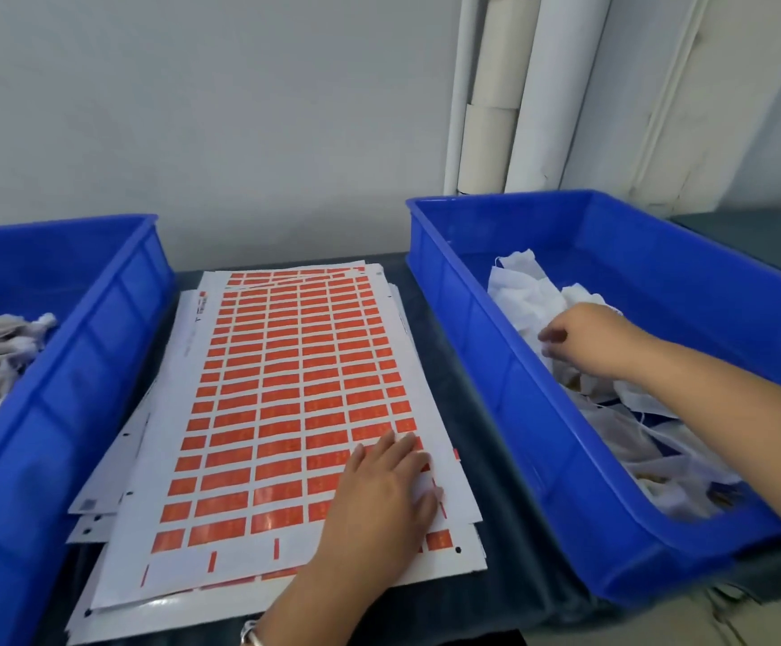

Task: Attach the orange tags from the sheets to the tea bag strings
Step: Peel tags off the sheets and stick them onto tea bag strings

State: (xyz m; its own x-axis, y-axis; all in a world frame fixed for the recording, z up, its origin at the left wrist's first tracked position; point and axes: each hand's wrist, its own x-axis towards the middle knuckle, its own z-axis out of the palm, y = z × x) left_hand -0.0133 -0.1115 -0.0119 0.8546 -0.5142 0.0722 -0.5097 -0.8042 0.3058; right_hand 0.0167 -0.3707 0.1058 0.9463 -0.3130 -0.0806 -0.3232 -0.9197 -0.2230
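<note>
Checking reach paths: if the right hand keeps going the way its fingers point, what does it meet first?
The right hand points left across the right bin. Its fingers are already at the white tea bags; past those, the bin's left wall comes next, though depth is hard to judge.

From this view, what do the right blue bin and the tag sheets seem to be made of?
Right blue bin: likely moulded plastic, smooth with a slight sheen, ribbed side walls. Tag sheets: apparently glossy paper; reflections show on the orange labels, and the white edges look thin and flat.
</note>
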